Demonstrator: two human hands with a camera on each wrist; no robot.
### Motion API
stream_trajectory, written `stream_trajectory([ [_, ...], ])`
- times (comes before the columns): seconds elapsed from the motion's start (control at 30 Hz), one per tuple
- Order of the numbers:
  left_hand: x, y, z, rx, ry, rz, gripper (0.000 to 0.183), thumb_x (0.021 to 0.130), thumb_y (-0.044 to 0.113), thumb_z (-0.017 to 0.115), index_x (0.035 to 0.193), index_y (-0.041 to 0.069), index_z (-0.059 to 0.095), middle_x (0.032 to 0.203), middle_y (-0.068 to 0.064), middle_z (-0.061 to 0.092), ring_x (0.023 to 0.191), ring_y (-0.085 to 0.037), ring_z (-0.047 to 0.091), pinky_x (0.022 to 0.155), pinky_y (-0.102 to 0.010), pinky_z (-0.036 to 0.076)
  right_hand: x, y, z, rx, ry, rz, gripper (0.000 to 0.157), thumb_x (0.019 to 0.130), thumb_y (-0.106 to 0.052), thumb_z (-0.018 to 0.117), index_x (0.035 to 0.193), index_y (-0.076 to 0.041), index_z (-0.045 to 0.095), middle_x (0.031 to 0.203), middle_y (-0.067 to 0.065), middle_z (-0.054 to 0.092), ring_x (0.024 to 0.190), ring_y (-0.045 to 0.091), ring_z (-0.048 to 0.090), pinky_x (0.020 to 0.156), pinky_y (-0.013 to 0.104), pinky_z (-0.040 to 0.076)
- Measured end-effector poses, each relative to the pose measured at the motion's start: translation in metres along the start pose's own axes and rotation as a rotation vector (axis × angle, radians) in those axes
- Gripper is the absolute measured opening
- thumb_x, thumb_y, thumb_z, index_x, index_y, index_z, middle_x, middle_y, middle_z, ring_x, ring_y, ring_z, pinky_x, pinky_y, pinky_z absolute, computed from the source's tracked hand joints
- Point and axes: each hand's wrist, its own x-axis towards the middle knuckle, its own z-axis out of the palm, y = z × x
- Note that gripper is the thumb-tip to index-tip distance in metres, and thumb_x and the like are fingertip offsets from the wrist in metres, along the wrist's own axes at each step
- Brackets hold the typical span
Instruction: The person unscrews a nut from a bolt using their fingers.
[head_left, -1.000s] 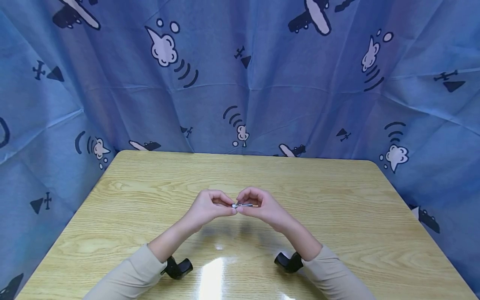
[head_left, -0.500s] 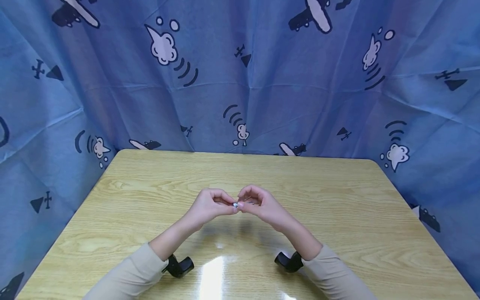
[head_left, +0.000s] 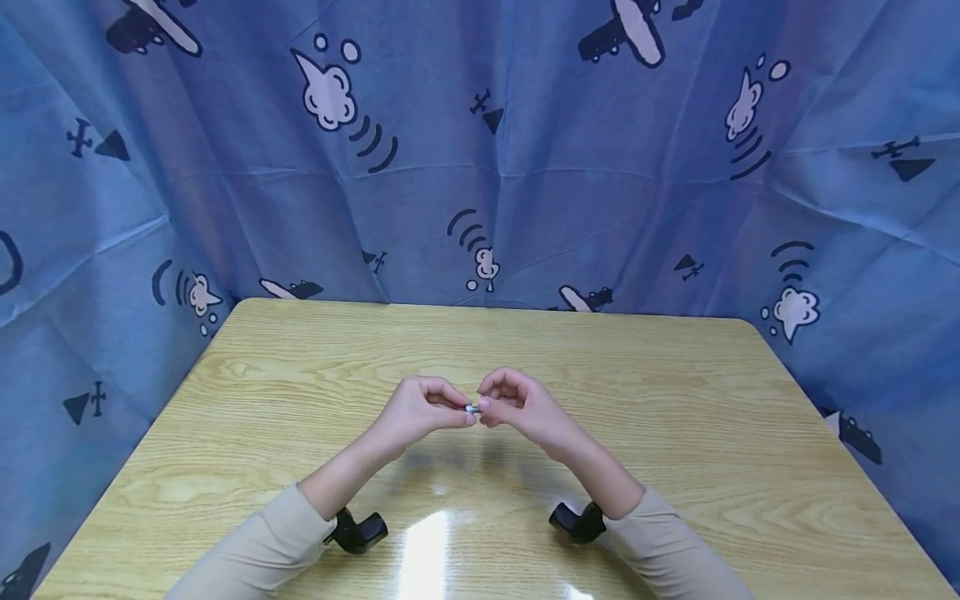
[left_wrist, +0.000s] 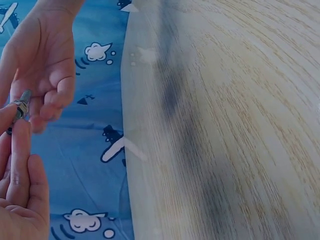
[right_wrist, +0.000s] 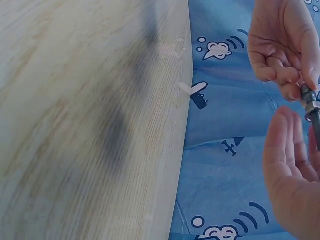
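A small metal bolt (right_wrist: 316, 131) with a nut (right_wrist: 312, 107) on it is held level above the middle of the table. My left hand (head_left: 420, 417) pinches one end between thumb and fingertips. In the left wrist view the threaded tip of the bolt (left_wrist: 26, 94) points towards the right hand. My right hand (head_left: 527, 412) is at the other end, its thumb overlapping the bolt in the head view. The fingers (right_wrist: 281, 145) of that hand extend beside the bolt in the right wrist view, a gap showing between their tips and the nut.
Below the hands lies a wood-grain table (head_left: 300, 358), with a bright light reflection near its front. A blue patterned curtain (head_left: 420, 150) hangs behind and at both sides. Black wrist cameras (head_left: 358, 533) sit at the sleeve cuffs.
The right thumb and fingers have shifted along the bolt and now cover its far end, which stuck out towards the right palm earlier. The left hand stays almost still, pinching the bolt.
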Motion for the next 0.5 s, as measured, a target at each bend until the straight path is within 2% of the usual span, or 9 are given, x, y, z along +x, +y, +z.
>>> stream_trajectory([
  [0.13, 0.0, 0.0007, 0.0004, 0.004, 0.001, -0.003, 0.021, 0.075, 0.005, 0.076, 0.091, -0.006, 0.068, 0.083, -0.01, 0.07, 0.077, -0.019, 0.067, 0.073, -0.033, 0.055, 0.0005, -0.0003, 0.0005, 0.011, -0.001, 0.031, 0.027, 0.095, -0.016, 0.055, 0.103, 0.009, 0.05, 0.079, 0.005, 0.061, 0.069, 0.014, 0.062, 0.068, 0.031, 0.054],
  [0.3, 0.0001, -0.0002, -0.0003, 0.01, 0.0, -0.009, 0.021, 0.075, 0.006, 0.076, 0.091, -0.006, 0.068, 0.083, -0.01, 0.07, 0.077, -0.018, 0.067, 0.073, -0.032, 0.054, -0.0005, 0.001, -0.0011, 0.035, -0.007, -0.017, 0.017, 0.087, -0.003, 0.063, 0.097, 0.008, 0.054, 0.087, 0.006, 0.061, 0.077, 0.014, 0.062, 0.072, 0.028, 0.053],
  [0.4, 0.0002, -0.0014, -0.0007, 0.011, 0.0, -0.012, 0.022, 0.074, 0.005, 0.076, 0.091, -0.006, 0.068, 0.082, -0.01, 0.069, 0.077, -0.019, 0.067, 0.073, -0.032, 0.054, -0.0012, 0.0015, -0.0021, 0.03, 0.001, -0.03, 0.023, 0.083, 0.0, 0.066, 0.102, 0.008, 0.055, 0.093, 0.007, 0.06, 0.083, 0.015, 0.062, 0.074, 0.028, 0.053],
  [0.5, 0.0002, -0.0021, -0.0005, 0.006, -0.001, -0.008, 0.022, 0.075, 0.005, 0.076, 0.091, -0.006, 0.068, 0.083, -0.01, 0.07, 0.077, -0.02, 0.067, 0.073, -0.032, 0.054, -0.0007, 0.0018, -0.0028, 0.016, 0.007, -0.01, 0.029, 0.087, -0.007, 0.064, 0.109, 0.01, 0.053, 0.093, 0.008, 0.062, 0.082, 0.016, 0.063, 0.076, 0.033, 0.054],
])
